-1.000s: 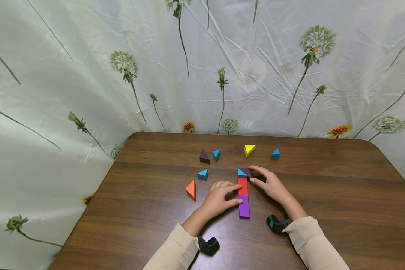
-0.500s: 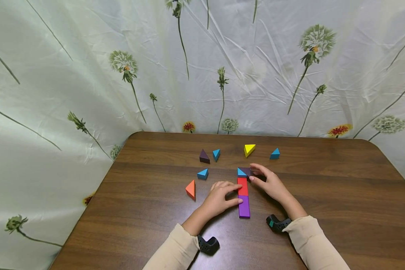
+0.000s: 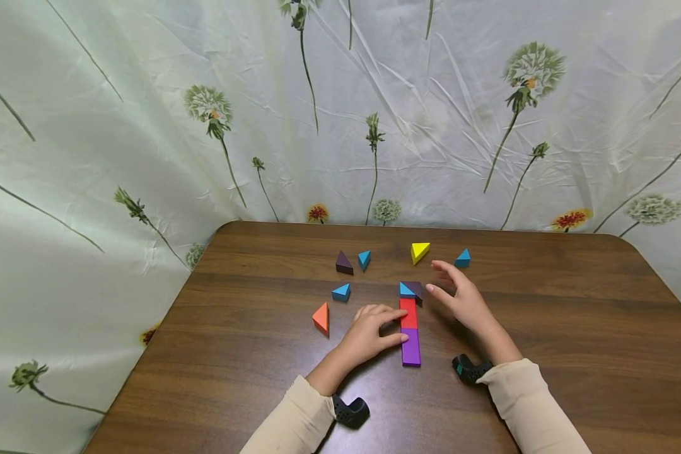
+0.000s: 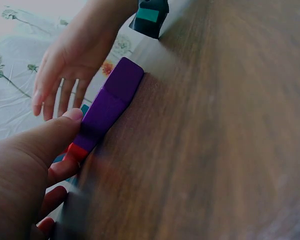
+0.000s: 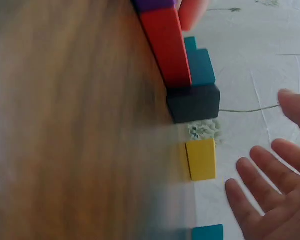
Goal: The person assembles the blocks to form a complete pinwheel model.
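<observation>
In the head view, a purple block [image 3: 411,354] and a red block [image 3: 410,320] stand end to end in a column. Above them, a small blue triangular block [image 3: 405,291] lies against a dark triangular block [image 3: 417,289]. My left hand [image 3: 369,333] rests on the column's left side, index fingertip on the red block and thumb on the purple one. In the left wrist view the thumb [image 4: 70,117] lies along the purple block. Just right of the dark block, my right hand [image 3: 466,301] is apart from it, fingers spread and holding nothing.
Loose triangular blocks lie around: a yellow one [image 3: 419,252] behind, a blue one [image 3: 462,258] beyond the right hand, and an orange one [image 3: 321,319] at left. Two more blue ones and a dark one [image 3: 343,263] lie back left. A floral curtain [image 3: 340,126] borders the wooden table [image 3: 232,366].
My right hand has let go of the dark triangular block and moved away to the right and back, fingers spreading. The left hand and all the blocks have stayed in place.
</observation>
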Action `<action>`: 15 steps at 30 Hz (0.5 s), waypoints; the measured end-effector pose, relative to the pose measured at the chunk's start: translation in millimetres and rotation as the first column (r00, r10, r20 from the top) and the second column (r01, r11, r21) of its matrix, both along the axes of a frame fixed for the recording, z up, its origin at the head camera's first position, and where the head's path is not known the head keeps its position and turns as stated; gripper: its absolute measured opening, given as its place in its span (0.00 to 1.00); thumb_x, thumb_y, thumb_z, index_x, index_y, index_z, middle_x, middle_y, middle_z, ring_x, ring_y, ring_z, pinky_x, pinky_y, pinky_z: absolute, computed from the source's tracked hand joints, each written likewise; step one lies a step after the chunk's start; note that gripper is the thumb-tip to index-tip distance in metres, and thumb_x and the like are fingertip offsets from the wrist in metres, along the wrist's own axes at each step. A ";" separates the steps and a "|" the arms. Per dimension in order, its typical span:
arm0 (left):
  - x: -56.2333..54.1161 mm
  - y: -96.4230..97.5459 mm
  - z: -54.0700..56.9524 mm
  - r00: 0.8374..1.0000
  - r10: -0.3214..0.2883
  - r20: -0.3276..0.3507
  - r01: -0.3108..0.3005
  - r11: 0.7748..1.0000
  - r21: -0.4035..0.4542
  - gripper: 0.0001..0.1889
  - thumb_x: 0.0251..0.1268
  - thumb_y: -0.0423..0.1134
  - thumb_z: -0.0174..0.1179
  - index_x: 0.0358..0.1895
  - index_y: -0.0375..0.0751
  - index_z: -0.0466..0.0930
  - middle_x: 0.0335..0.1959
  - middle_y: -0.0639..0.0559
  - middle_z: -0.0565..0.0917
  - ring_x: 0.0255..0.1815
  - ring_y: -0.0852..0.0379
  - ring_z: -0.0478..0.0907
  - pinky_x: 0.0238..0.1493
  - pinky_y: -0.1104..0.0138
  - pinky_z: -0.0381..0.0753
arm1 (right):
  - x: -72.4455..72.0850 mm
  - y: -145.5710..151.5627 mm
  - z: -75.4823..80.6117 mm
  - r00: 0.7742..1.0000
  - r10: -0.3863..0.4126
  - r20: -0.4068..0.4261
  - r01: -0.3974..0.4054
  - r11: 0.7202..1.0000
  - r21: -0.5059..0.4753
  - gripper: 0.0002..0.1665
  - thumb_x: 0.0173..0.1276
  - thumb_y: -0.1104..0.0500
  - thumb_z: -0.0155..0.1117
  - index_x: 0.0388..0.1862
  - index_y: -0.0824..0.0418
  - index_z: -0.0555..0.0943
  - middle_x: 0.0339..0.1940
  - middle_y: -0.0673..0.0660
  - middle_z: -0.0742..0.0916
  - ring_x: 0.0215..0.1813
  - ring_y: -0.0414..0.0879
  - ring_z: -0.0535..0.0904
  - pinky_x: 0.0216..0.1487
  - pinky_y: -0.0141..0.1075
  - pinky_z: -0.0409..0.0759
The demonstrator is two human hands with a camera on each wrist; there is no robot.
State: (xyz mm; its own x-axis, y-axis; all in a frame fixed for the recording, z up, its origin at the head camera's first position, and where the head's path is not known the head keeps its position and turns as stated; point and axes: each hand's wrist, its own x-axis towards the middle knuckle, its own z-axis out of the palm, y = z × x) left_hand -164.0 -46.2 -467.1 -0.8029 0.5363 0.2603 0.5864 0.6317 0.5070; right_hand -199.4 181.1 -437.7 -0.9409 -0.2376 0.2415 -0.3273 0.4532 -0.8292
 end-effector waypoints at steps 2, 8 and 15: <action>-0.2 -0.4 -0.4 1.000 0.000 -0.002 0.000 1.000 -0.001 0.24 0.56 0.55 0.58 0.55 0.51 0.76 0.44 0.59 0.77 0.51 0.56 0.69 0.55 0.60 0.61 | -1.2 0.3 3.4 0.999 -0.018 -0.035 0.018 1.000 -0.004 0.33 0.64 0.55 0.59 0.63 0.66 0.62 0.59 0.66 0.71 0.58 0.60 0.67 0.56 0.52 0.63; -0.3 -0.5 -1.1 1.000 -0.004 0.004 0.004 1.000 0.002 0.24 0.56 0.56 0.57 0.55 0.51 0.75 0.44 0.59 0.77 0.51 0.57 0.69 0.55 0.60 0.61 | -5.1 2.0 12.6 0.979 -0.123 -0.162 0.119 0.992 -0.034 0.32 0.60 0.58 0.63 0.61 0.67 0.64 0.56 0.66 0.74 0.58 0.58 0.67 0.57 0.51 0.63; -0.3 0.0 -1.4 1.000 0.002 0.001 -0.002 1.000 -0.005 0.24 0.56 0.56 0.57 0.55 0.52 0.75 0.44 0.60 0.77 0.52 0.57 0.68 0.56 0.60 0.60 | -17.5 6.7 13.2 0.939 -0.235 -0.250 0.218 0.971 -0.095 0.32 0.56 0.63 0.66 0.59 0.68 0.66 0.54 0.65 0.75 0.58 0.59 0.68 0.58 0.49 0.62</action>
